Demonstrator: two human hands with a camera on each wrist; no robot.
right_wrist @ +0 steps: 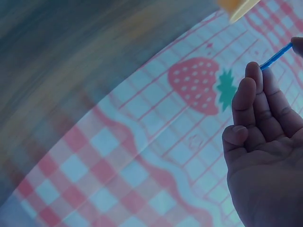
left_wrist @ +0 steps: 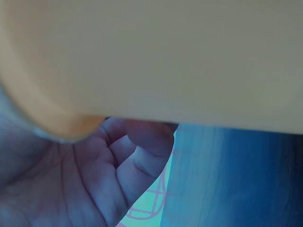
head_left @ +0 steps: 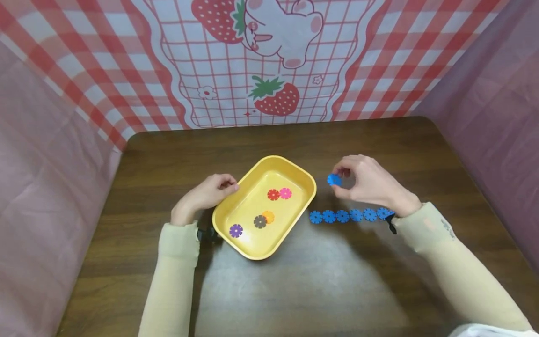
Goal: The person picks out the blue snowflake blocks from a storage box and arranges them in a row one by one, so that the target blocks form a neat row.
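My right hand [head_left: 368, 180] pinches a blue notched disc [head_left: 334, 180] between thumb and fingertips, held above the table to the right of the yellow tray [head_left: 309, 196]. Seen edge-on in the right wrist view, that blue disc [right_wrist: 276, 56] is a thin strip between the fingertips. At the tray's left side, my left hand [head_left: 208, 192] grips its edge, thumb at the rim. In the left wrist view the tray wall [left_wrist: 165, 61] hides part of the curled fingers [left_wrist: 142, 165]. Below my right hand, several blue discs [head_left: 342, 216] lie in a row.
Inside the tray lie a red disc [head_left: 273, 194], a pink disc [head_left: 286, 193], an orange disc [head_left: 268, 216], a dark grey disc [head_left: 260, 222] and a purple disc [head_left: 236, 230]. A strawberry-patterned cloth [head_left: 219, 105] hangs behind the wooden table [head_left: 303, 295].
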